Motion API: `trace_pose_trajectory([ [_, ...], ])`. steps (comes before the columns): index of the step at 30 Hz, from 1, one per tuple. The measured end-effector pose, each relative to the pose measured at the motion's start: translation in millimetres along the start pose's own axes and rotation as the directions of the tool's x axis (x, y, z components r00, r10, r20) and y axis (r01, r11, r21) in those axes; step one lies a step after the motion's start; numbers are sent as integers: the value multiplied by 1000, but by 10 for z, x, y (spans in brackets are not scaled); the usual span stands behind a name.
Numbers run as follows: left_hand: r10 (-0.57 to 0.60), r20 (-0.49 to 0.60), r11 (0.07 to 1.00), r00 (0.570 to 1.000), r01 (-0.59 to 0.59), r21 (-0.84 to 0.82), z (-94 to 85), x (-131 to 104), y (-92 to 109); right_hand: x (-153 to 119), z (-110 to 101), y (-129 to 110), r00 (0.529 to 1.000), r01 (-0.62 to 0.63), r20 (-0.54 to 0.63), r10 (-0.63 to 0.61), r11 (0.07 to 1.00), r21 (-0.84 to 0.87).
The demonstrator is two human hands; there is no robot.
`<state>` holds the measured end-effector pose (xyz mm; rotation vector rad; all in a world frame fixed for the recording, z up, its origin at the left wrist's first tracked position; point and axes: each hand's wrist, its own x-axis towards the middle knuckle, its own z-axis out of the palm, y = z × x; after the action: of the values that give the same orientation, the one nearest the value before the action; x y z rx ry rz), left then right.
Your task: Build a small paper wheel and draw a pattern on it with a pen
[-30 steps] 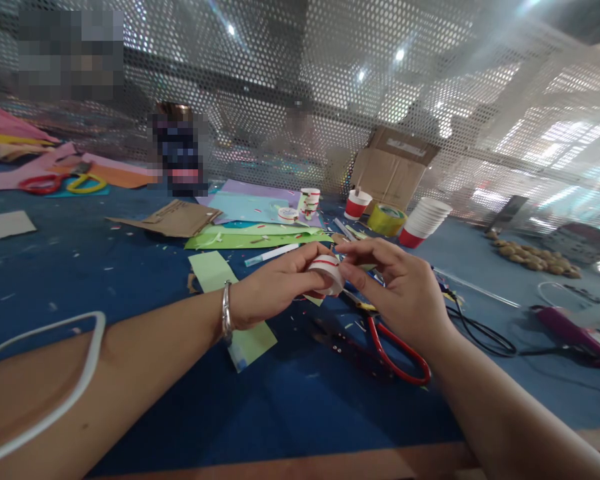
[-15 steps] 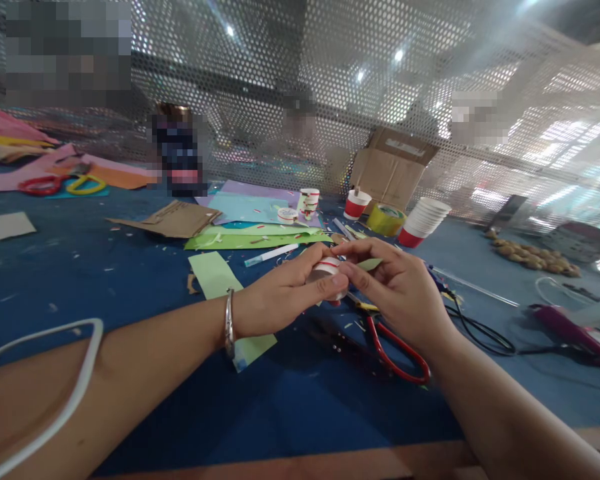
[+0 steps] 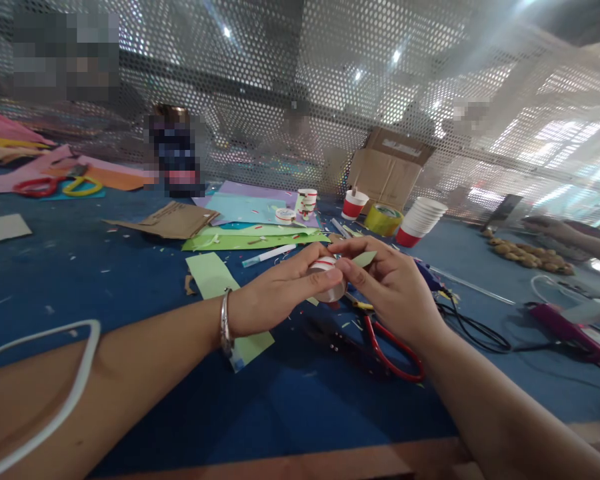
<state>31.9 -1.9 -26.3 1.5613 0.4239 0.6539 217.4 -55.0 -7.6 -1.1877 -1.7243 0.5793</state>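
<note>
My left hand [image 3: 273,293] is closed around a small white cup-like piece with a red stripe [image 3: 325,263], thumb along its near side. My right hand [image 3: 403,293] meets it from the other side, its thumb and fingertips pinched against the piece. A bit of pale green paper [image 3: 365,259] sticks out between the right thumb and fingers. Beneath my left wrist lies a pale green paper strip [image 3: 211,275]. Just below my right hand is a red-handled cutting tool [image 3: 397,353], its dark end blurred in shadow.
Behind my hands lie coloured paper sheets [image 3: 250,207], a white pen [image 3: 270,255] and paper scraps. Stacked paper cups [image 3: 423,220], yellow tape [image 3: 383,219] and cardboard [image 3: 385,170] stand farther back. A purple device [image 3: 570,330] with cables is right. Another person's hand [image 3: 550,228] reaches in.
My hands stay together on the striped piece, which has tilted a little. The green paper has shifted slightly between my right fingers. Another person's hand has entered at the right.
</note>
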Motion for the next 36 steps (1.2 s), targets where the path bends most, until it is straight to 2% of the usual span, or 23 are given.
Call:
trace_pose_trajectory([
  [6,-76,-31,992,997,72,-106,-25,21,-29,-2,26,2,1000,-6,1,6,999,34],
  [11,-82,-5,987,997,80,-136,-27,14,-17,0,27,6,1000,0,-31,2,997,77],
  [18,-94,-3,993,996,94,-73,-49,14,17,14,-28,62,983,-30,-182,29,1000,-3],
  [23,-146,37,983,989,149,-102,-52,31,27,32,-68,130,973,-68,-223,63,998,-11],
  [28,-195,52,973,979,200,-115,-55,39,22,40,-51,150,972,-123,-189,141,987,102],
  [36,-186,50,965,981,192,-180,-31,55,9,33,-47,139,965,-210,-108,240,949,237],
])
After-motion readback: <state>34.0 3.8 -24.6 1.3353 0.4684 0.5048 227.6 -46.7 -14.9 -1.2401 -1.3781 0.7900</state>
